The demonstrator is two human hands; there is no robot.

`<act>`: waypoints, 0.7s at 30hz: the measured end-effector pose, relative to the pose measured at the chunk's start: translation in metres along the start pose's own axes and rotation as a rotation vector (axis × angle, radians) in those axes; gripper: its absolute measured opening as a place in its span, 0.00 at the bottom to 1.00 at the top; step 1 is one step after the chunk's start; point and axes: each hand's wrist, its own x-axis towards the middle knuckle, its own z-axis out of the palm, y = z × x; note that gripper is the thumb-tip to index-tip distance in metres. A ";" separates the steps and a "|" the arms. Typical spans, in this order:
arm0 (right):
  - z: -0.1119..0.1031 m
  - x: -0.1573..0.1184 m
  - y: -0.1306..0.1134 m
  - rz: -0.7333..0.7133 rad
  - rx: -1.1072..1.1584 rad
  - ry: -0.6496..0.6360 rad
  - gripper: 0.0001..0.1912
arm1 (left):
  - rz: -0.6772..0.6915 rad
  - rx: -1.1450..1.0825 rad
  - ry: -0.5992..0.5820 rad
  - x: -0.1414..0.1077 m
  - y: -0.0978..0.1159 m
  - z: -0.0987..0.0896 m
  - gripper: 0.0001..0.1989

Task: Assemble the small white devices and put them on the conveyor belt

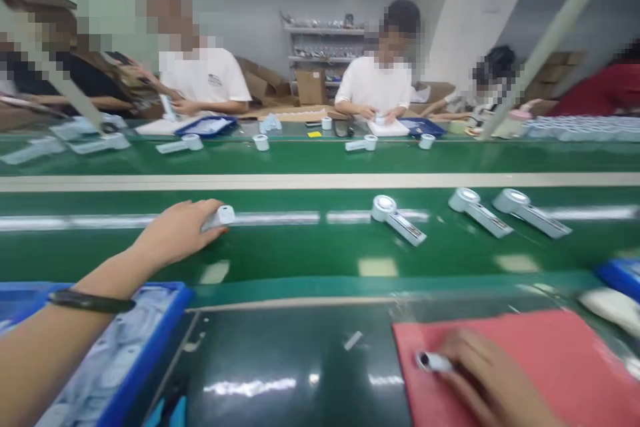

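My left hand (pixel 173 230), a dark band on its wrist, reaches over the green belt (pixel 280 247). Its fingers are closed on a pale plastic part (pixel 226 215); only the rounded end shows. At the lower right, my right hand (pixel 487 370) is slightly blurred above a red mat (pixel 540 340). It grips a pale tubular piece (pixel 437 362) with a dark, ringed end pointing left; the rest is hidden under the fingers. Farther right on the belt lie pale parts with a round head and flat handle: one alone (pixel 399 219), and two together, a nearer one (pixel 480 212) and another (pixel 531 212).
A blue tray (pixel 173 307) of pale plastic pieces stands below my left forearm. Blue-handled pliers (pixel 175 407) lie beside it. A small pale strip (pixel 353 340) rests on the dark tabletop. Across the belt, several people work behind a second green lane (pixel 300 160) carrying similar parts.
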 end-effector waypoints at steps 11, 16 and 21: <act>-0.057 -0.013 0.051 0.544 0.707 0.466 0.17 | 0.819 -0.244 0.391 -0.070 0.439 -0.072 0.19; -0.080 -0.058 0.066 0.632 0.715 0.385 0.20 | 0.800 -0.208 0.148 -0.070 0.449 -0.061 0.35; -0.088 -0.071 0.042 0.539 0.573 0.188 0.15 | 0.748 -0.463 -0.166 -0.070 0.428 -0.048 0.16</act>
